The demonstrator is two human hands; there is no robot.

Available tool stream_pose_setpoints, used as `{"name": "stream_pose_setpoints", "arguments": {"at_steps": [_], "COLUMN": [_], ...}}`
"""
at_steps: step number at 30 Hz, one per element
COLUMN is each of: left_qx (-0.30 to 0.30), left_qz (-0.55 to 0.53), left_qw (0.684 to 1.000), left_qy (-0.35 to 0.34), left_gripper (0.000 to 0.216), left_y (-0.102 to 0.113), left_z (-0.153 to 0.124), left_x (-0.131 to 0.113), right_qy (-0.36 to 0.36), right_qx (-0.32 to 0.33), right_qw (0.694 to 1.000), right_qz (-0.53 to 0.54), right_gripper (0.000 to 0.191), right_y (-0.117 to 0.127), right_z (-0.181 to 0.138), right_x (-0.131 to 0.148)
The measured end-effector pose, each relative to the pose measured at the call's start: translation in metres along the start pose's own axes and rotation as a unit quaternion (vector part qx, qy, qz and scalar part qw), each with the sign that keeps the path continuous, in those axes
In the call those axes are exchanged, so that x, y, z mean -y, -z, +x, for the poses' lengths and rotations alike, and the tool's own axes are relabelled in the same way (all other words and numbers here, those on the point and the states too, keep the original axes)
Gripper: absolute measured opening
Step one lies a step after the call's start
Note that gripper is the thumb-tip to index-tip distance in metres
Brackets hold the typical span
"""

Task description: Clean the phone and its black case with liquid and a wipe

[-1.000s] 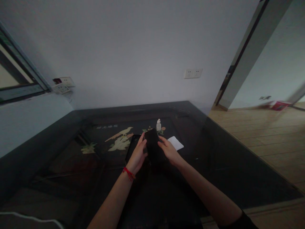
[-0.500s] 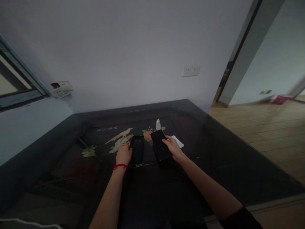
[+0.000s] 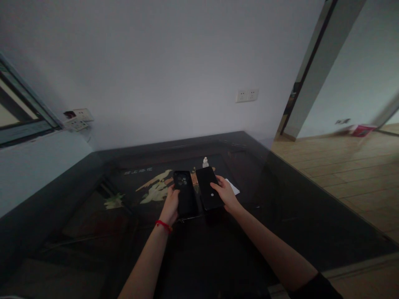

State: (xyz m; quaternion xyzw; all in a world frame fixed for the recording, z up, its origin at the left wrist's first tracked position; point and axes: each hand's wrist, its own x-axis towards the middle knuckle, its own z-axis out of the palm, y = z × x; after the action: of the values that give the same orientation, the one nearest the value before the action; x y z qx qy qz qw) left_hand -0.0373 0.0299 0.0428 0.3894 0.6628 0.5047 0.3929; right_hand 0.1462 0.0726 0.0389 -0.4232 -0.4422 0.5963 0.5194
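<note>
My left hand (image 3: 171,204) is closed round the left edge of a black phone case (image 3: 187,198), thumb on top. Several round camera holes show near its far end. A small cord or strap dangles from the case's near end. Just to the right, apart from the case, my right hand (image 3: 227,193) grips a black smartphone (image 3: 205,180) by its right edge. A small pale dot shows on the phone's dark face. Behind the phone stands a small white bottle (image 3: 205,162), its lower part hidden. White paper (image 3: 233,187) lies beyond my right hand.
The dark glossy table (image 3: 249,232) has a bird-and-flower pattern (image 3: 156,191) and meets the wall at the back. Wall sockets (image 3: 247,95) are above it, with more sockets (image 3: 77,119) by the window at left. Tiled floor (image 3: 324,166) lies to the right.
My left hand has lifted the phone case from the table and tilted it, bringing it rightward, nearer the phone. The phone has shifted slightly, still in my right hand.
</note>
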Motion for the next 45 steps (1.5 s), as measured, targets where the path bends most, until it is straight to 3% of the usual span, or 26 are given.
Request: {"name": "stream_pose_setpoints", "arguments": {"at_steps": [2, 4, 8, 14, 27, 32, 37, 40, 45], "left_qx": [0.024, 0.073, 0.082, 0.119, 0.127, 0.132, 0.128, 0.12, 0.108], "left_qz": [-0.146, -0.277, -0.365, -0.386, -0.382, -0.375, -0.373, -0.372, -0.365], "left_qw": [0.988, 0.956, 0.925, 0.913, 0.913, 0.915, 0.917, 0.918, 0.923], "left_qy": [0.031, 0.065, 0.068, 0.06, 0.073, 0.069, 0.065, 0.064, 0.062], "left_gripper": [0.042, 0.053, 0.062, 0.064, 0.072, 0.075, 0.075, 0.073, 0.071], "left_y": [-0.015, -0.028, -0.043, -0.046, -0.048, -0.049, -0.048, -0.048, -0.05], "left_z": [-0.011, -0.022, -0.034, -0.039, -0.044, -0.047, -0.045, -0.043, -0.043], "left_x": [-0.001, -0.003, -0.006, -0.003, -0.002, -0.002, 0.001, 0.003, 0.001], "right_qy": [0.018, 0.05, 0.122, 0.152, 0.154, 0.188, 0.202, 0.184, 0.146], "right_qx": [0.007, 0.015, 0.035, 0.048, 0.073, 0.095, 0.075, 0.083, 0.073], "right_qw": [1.0, 0.997, 0.985, 0.976, 0.972, 0.963, 0.952, 0.924, 0.802], "right_qz": [-0.025, -0.056, -0.114, -0.146, -0.161, -0.169, -0.217, -0.325, -0.575], "right_gripper": [0.042, 0.045, 0.051, 0.058, 0.059, 0.058, 0.057, 0.059, 0.057], "right_y": [0.0, 0.0, -0.001, -0.003, -0.009, -0.009, -0.012, -0.013, -0.01], "right_z": [-0.001, -0.001, 0.001, -0.001, -0.008, -0.008, -0.01, -0.016, -0.023], "right_x": [-0.002, -0.005, -0.012, -0.015, -0.02, -0.027, -0.026, -0.011, 0.019]}}
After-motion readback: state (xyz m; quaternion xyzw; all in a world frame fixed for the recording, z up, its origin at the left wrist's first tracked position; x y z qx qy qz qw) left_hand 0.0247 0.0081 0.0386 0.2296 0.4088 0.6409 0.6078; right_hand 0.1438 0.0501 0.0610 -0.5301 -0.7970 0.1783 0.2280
